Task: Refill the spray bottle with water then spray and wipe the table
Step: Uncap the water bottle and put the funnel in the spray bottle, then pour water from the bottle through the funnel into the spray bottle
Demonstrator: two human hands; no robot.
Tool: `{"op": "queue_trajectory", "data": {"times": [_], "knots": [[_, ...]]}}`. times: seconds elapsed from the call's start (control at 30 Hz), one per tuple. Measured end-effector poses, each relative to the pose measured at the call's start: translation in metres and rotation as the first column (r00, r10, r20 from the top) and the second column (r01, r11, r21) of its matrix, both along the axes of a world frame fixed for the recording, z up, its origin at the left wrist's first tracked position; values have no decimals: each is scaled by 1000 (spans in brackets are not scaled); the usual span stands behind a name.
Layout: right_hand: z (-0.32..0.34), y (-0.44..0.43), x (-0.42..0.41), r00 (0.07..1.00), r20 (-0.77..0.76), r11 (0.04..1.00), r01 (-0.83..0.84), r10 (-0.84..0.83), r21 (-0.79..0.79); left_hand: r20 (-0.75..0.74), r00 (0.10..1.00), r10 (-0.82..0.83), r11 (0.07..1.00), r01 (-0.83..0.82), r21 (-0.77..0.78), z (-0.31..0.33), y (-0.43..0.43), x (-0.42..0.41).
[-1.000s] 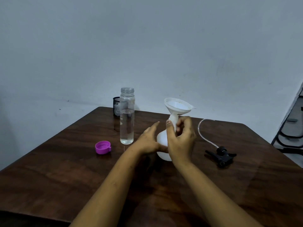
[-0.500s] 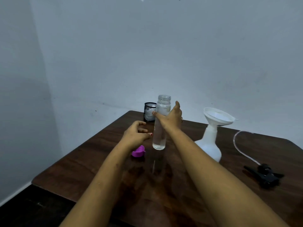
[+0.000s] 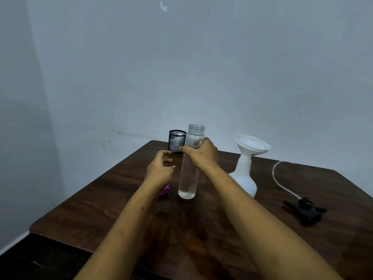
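A tall clear glass bottle [image 3: 187, 182] partly filled with water stands uncapped on the dark wooden table [image 3: 201, 229]. My right hand [image 3: 201, 153] is wrapped around its upper part. My left hand [image 3: 160, 170] hovers just left of it, fingers curled, holding nothing. The white spray bottle [image 3: 244, 178] stands to the right with a white funnel [image 3: 252, 147] set in its neck. Its black spray head [image 3: 304, 210] with a clear tube [image 3: 279, 178] lies on the table at the right. A purple cap [image 3: 164, 190] peeks out below my left wrist.
A black mesh cup [image 3: 177, 141] with something white inside stands at the table's far edge, right behind the glass bottle. The wall is close behind the table. The table's left edge drops to a dark floor.
Both hands left the spray bottle and funnel. My right hand moved left and closed on the glass bottle; my left hand came beside it. The view swung left.
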State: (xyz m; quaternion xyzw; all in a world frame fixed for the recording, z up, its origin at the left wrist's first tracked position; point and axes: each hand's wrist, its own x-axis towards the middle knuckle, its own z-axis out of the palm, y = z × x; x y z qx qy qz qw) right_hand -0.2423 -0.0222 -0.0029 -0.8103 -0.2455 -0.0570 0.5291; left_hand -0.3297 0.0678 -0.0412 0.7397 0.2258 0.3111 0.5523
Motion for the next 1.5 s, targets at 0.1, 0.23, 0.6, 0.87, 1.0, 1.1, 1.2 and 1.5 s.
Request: {"op": "queue_trajectory", "data": {"times": [0.1,0.23,0.6,0.87,1.0,1.1,1.2,1.5], "knots": [[8,-22,-15,999,26,1000,-26,26,-13,59,998,18,1000,-19,6,3,-14,3],[29,-64,-32,998,45,999,-45,44,26,119,993,-5,999,11,-43,8,-32,9],[75,-188,-25,1000,-15,995,9,-7,103,-7,965,-264,965,264,7,21,-111,52],[66,-215,25,980,-34,979,196,-199,-62,-61,960,-272,957,277,91,9,-137,81],[60,-211,40,963,16,958,268,-268,-103,-4,974,-225,960,222,173,5,-148,88],[57,-201,49,955,84,947,293,-284,-132,-29,994,-107,950,111,291,2,-155,93],[54,-191,56,935,177,929,335,-307,-159,4,998,-56,937,51,347,-6,-158,99],[50,-183,78,854,414,862,440,-316,-250,62,997,-37,928,11,372,-24,-154,116]]}}
